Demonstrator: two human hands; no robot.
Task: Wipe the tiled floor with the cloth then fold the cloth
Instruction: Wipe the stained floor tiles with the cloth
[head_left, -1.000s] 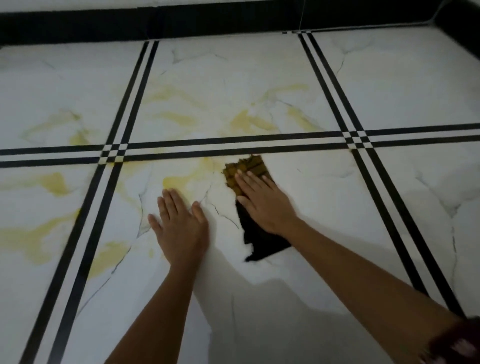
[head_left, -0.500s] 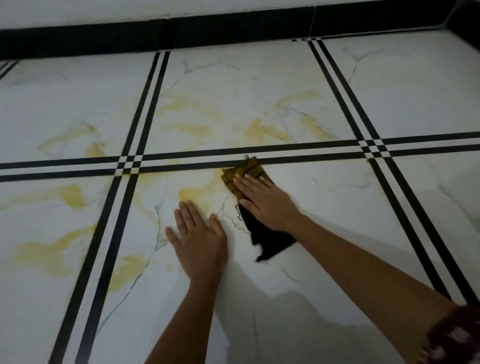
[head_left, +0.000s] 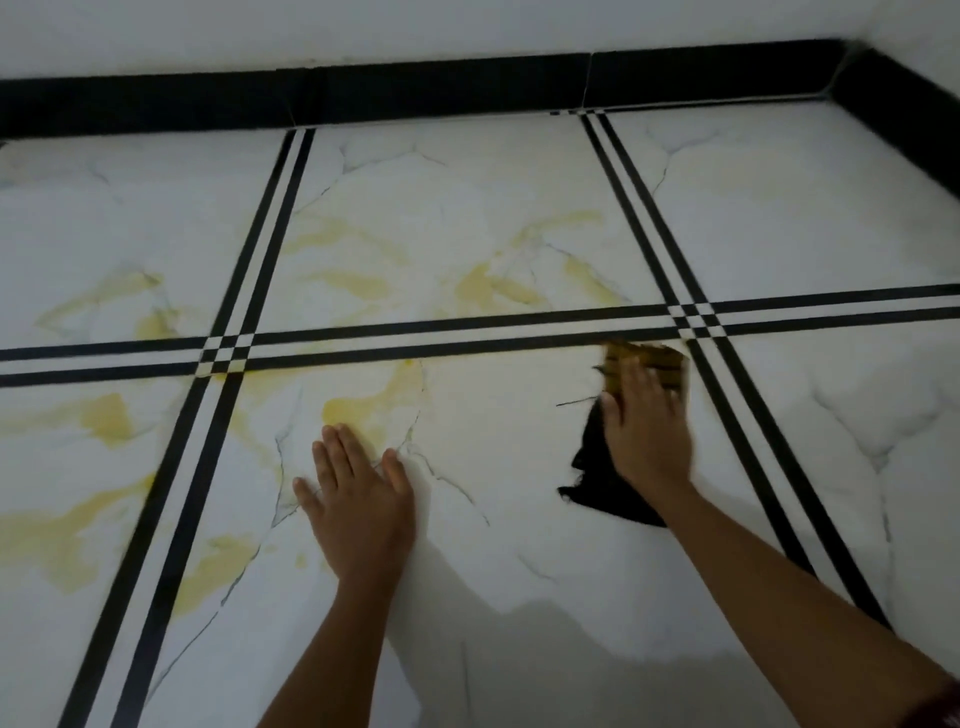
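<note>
Wiping stage, mid-task: right hand (head_left: 647, 421) lies flat with straight fingers, pressing the cloth (head_left: 597, 478) onto the tiled floor (head_left: 467, 208) just below the black double line, near the line crossing. The cloth's yellow end shows past the fingertips and its dark end trails by the wrist. Left hand (head_left: 358, 499) is spread flat on bare tile, well apart from the cloth, holding nothing, likely a brace. My read: wipe under way, can't tell how much floor is covered, and the fold is not yet started.
</note>
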